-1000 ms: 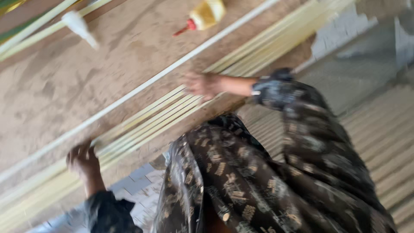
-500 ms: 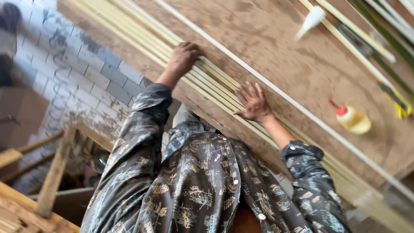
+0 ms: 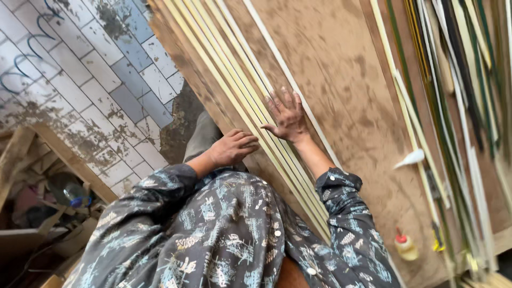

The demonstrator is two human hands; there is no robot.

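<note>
Hands now close together on the pale strips (image 3: 250,101).
L hand (image 3: 233,148) curled at tabletop (image 3: 341,90) edge; R hand (image 3: 288,114) flat, fingers spread, pressing strips — earlier set wide apart.

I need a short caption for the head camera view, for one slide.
Left hand and right hand press pale bamboo strips on a brown board.

A worn brown table (image 3: 341,96) carries pale strips (image 3: 234,90) along its near edge, a glue bottle (image 3: 406,247), perhaps, farther in.
</note>
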